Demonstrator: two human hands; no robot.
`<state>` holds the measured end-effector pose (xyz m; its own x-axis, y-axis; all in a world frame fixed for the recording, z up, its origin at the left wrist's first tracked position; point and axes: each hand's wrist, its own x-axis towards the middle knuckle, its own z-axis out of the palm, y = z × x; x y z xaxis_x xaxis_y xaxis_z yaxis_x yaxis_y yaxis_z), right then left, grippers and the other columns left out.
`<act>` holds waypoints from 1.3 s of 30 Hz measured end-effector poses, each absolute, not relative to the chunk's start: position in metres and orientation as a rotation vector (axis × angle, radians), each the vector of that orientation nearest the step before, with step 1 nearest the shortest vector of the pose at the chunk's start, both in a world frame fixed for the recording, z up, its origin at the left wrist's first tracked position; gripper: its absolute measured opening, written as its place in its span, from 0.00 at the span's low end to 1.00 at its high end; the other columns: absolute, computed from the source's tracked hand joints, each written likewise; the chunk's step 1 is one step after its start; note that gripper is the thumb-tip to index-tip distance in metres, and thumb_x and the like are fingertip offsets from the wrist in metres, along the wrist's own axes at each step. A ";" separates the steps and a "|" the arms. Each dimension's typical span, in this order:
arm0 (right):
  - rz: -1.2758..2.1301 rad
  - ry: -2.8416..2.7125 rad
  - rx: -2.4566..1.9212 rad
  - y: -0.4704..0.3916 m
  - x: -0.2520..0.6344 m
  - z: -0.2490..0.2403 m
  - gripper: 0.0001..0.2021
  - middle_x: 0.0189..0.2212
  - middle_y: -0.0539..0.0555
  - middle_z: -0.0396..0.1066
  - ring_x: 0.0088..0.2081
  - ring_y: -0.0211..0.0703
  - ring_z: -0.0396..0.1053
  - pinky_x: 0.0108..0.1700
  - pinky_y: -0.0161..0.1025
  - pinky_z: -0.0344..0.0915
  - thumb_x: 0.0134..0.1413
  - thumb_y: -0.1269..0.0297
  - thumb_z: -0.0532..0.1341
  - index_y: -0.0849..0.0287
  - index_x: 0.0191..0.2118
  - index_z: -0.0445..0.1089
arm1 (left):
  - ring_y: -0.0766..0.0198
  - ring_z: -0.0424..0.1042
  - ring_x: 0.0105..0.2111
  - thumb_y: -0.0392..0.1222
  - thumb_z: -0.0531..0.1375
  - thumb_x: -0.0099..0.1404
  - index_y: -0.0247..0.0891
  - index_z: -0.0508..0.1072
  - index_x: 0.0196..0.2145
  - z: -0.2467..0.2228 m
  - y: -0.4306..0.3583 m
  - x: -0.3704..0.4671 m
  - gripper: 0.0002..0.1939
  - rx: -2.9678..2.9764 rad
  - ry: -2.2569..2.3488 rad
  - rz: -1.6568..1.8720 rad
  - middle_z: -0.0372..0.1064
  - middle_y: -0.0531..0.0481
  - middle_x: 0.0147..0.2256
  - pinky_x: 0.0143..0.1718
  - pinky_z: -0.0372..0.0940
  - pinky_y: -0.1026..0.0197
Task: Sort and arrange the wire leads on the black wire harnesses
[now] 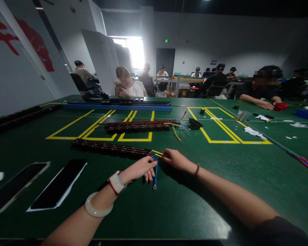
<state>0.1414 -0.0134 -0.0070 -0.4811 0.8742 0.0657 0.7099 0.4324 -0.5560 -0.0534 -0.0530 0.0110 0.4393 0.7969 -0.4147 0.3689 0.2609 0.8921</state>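
Note:
A long dark strip assembly point(110, 147) lies on the green table, its wired end toward me. Yellow wires point(157, 153) come out of that end, and my right hand point(173, 159) pinches them near their tips. My left hand point(141, 169) is bent over the same end, thumb and forefinger closed at the blue wires point(155, 174). One blue wire hangs down past the fingers and ends in a ring terminal point(154, 187). Behind lies a second strip bundle point(138, 126) with red, blue and yellow wires spreading from its right end.
Two dark phone-like slabs point(60, 184) lie at the left. Yellow tape outlines point(136, 139) mark the green table point(195, 198). A blue channel point(118, 107) runs along the back. Across the table a person handles a red object point(280, 106); paper scraps point(255, 132) lie at the right.

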 end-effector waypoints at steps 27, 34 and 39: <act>-0.030 -2.662 -1.278 -0.069 0.119 0.012 0.11 0.41 0.63 0.64 0.41 0.50 0.60 0.44 0.44 0.57 0.59 0.67 0.55 0.64 0.43 0.69 | 0.70 0.63 0.26 0.48 0.57 0.64 0.34 0.67 0.31 -0.007 -0.067 -0.024 0.13 0.841 0.823 0.850 0.65 0.52 0.26 0.30 0.58 0.66; 0.207 -2.635 -1.197 -0.065 0.122 0.019 0.11 0.42 0.59 0.63 0.43 0.46 0.58 0.47 0.42 0.57 0.61 0.66 0.53 0.61 0.45 0.69 | 0.70 0.64 0.25 0.45 0.53 0.67 0.34 0.67 0.31 -0.007 -0.063 -0.026 0.11 0.732 0.838 0.847 0.65 0.51 0.25 0.28 0.59 0.66; 0.287 -2.601 -1.142 -0.056 0.127 0.024 0.11 0.39 0.57 0.65 0.42 0.43 0.59 0.45 0.39 0.57 0.62 0.68 0.53 0.57 0.41 0.73 | 0.71 0.63 0.23 0.44 0.52 0.68 0.35 0.66 0.32 -0.010 -0.062 -0.027 0.11 0.694 0.812 0.862 0.63 0.53 0.24 0.27 0.59 0.67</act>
